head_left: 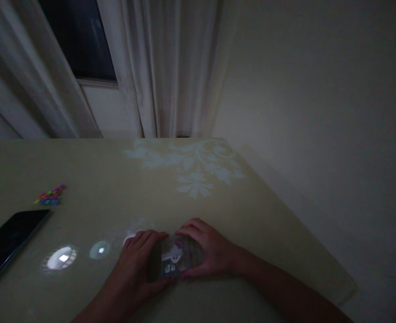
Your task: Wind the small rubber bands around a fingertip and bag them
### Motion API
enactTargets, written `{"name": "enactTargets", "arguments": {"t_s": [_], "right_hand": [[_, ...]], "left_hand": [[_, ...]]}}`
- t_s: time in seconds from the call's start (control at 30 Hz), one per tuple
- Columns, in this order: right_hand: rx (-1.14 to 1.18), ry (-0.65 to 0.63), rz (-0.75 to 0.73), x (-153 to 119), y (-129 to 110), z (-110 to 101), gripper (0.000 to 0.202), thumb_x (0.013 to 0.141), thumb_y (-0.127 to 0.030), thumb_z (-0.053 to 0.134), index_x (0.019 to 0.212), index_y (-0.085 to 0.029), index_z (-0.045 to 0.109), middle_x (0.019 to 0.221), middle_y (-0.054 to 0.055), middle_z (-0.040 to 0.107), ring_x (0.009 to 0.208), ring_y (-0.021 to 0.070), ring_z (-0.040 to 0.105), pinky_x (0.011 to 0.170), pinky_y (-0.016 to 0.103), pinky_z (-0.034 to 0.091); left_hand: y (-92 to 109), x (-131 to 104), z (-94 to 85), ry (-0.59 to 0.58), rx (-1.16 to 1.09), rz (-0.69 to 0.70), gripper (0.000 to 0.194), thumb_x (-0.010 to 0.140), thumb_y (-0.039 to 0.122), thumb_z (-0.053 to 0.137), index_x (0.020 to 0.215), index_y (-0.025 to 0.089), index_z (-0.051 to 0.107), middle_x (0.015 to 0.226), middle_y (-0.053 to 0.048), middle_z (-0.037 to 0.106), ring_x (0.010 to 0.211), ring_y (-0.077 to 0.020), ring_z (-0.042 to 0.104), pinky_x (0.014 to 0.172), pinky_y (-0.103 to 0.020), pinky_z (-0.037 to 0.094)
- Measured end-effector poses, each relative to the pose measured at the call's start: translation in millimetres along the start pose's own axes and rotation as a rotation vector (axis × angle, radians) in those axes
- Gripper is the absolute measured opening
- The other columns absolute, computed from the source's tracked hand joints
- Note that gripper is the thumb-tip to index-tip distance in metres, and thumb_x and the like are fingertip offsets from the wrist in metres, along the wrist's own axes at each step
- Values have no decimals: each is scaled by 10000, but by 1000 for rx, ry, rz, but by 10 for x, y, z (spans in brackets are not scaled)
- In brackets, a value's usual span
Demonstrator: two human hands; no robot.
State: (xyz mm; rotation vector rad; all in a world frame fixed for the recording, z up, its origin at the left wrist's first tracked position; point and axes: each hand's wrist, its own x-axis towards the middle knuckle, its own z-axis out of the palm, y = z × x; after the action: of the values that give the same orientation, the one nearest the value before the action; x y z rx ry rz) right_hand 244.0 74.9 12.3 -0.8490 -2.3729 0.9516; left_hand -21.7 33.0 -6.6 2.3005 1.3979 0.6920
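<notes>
A small clear plastic box (175,256) with a pale round shape and some pinkish bits showing in it is on or just above the table, near its front. My left hand (139,260) grips the box from the left, fingers at its far edge and thumb at its near edge. From the right, my right hand (209,251) holds the same box, its fingertips at the far corner and its thumb at the near corner. What exactly lies inside the box is too dim to make out.
On the pale table (268,233) a dark phone (12,240) lies at the left. Behind it sits a little heap of colourful small pieces (50,196). Light reflections and a floral pattern mark the tabletop. A wall (319,112) borders the right side, curtains (171,67) the back.
</notes>
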Motion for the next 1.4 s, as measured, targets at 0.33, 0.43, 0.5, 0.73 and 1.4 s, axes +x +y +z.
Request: {"name": "enactTargets", "arguments": {"t_s": [0.33,0.43,0.5,0.73,1.4], "right_hand": [[41,49,-70,-29,-99,-43,829,771,-574,878,1451,-214,570,1331,132,625,1240,274,602,1079,394,490],[21,210,-9,-51,-50,-159,830,772,-574,883,1460,-246,554,1349,129,613,1261,290,601,1084,421,501],[-99,384,110,-73,87,-294,785,803,-564,862,1453,-253,551,1383,140,593,1299,313,580,1116,468,482],[-552,631,504,-201,842,-694,577,864,-474,758,1349,-197,615,1286,170,651,1222,377,615,1080,571,487],[-270,203,222,-70,-31,40,568,926,-211,663,1474,-226,516,1389,128,592,1289,291,527,1138,496,453]], "left_hand": [[-18,-83,42,19,-6,-2,720,772,380,859,1394,320,500,1283,-77,702,1147,-321,681,955,-449,557],[-72,-75,49,90,-16,-30,777,797,429,846,1471,338,470,1366,-95,651,1212,-337,670,989,-472,588],[-111,-61,21,152,-29,-66,746,796,450,837,1456,340,507,1367,-91,623,1189,-329,686,970,-457,617],[-114,-13,-134,295,-18,-107,570,941,490,674,1470,382,493,1419,-85,536,953,-236,725,841,-427,662],[27,-157,-200,109,161,197,698,1012,140,442,1606,502,385,1528,-24,628,1299,-291,636,1062,-447,567]]}}
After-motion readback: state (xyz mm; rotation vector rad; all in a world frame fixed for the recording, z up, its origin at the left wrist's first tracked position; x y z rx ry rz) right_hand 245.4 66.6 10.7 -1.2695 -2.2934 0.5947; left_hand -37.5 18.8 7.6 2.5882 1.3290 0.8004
